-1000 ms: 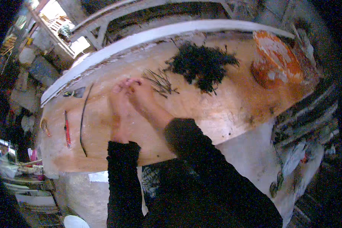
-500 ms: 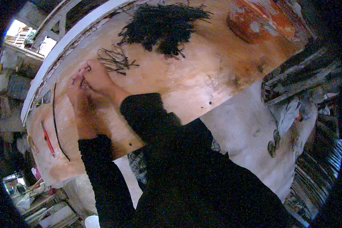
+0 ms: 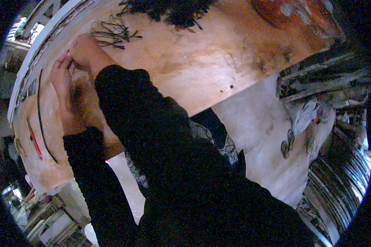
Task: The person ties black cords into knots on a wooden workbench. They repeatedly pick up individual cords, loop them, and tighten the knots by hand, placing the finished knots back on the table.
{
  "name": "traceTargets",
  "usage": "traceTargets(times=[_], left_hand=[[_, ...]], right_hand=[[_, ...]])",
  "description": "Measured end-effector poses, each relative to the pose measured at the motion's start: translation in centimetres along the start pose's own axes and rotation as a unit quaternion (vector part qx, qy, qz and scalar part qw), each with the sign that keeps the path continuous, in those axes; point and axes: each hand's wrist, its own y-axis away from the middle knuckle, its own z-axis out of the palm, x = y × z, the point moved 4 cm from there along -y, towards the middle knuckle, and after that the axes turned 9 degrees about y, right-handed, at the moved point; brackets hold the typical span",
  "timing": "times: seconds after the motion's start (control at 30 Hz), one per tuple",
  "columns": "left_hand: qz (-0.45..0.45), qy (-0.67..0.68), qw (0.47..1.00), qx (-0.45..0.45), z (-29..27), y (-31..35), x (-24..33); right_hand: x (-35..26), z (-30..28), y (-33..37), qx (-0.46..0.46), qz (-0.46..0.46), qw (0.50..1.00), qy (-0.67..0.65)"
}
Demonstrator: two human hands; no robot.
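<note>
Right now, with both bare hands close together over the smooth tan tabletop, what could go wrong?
The right hand is close to the loose, thin, dark wire-like strands and might scatter them. The left hand is near the long, thin black rod, so it might nudge that. The slim red tool lies toward the left end of the tabletop; the black left sleeve could perhaps sweep it off.
</note>
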Motion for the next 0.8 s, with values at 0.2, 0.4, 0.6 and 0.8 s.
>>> traceTargets(times=[0.2,0.4,0.6,0.8], left_hand=[[-0.006,0.087,0.992,-0.088,1.5,2.1,1.4],[0.088,-0.040,0.995,-0.035,3.0,2.8,1.6],[0.017,0.085,0.995,-0.050,3.6,2.4,1.4],[0.001,0.027,0.998,-0.057,4.6,3.6,5.0]], right_hand=[[1.2,-0.9,-0.3,-0.053,0.067,0.967,-0.238],[4.0,0.9,-0.4,-0.047,0.035,0.934,-0.353],[1.9,-1.3,0.9,-0.174,0.144,0.818,-0.529],[0.3,-2.8,0.7,-0.202,0.176,0.774,-0.574]])
